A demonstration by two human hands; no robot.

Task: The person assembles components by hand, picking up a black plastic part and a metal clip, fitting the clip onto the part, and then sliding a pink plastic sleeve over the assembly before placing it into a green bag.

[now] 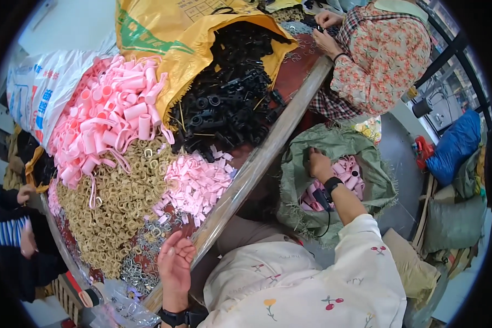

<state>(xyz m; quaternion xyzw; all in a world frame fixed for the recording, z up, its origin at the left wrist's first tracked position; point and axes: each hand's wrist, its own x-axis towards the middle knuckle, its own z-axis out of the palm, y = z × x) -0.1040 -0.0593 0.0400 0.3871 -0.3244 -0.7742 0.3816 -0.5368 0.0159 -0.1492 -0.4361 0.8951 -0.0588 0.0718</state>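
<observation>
My left hand (pixel 176 259) is raised at the table's near edge, palm up, fingers loosely curled and apart, with nothing in it. Beside it lie small silver metal pieces (pixel 139 269) and a pile of small pink pieces (pixel 199 183). My right hand (pixel 319 165) reaches over the mouth of a green woven sack (pixel 380 202) on my right, near its left inner side. Its fingers are mostly turned from view, and whether they hold something I cannot tell. Inside the sack are pink parts (pixel 349 170), some with black pieces on them.
Tan rings (pixel 109 218), pink tubular parts (pixel 101 117) and black plastic parts (pixel 224 104) heap on the table, spilling from a white sack (pixel 44 90) and a yellow sack (pixel 169 33). A wooden rail (pixel 257 161) edges it. Co-workers sit at far right (pixel 382 54) and left (pixel 16 235).
</observation>
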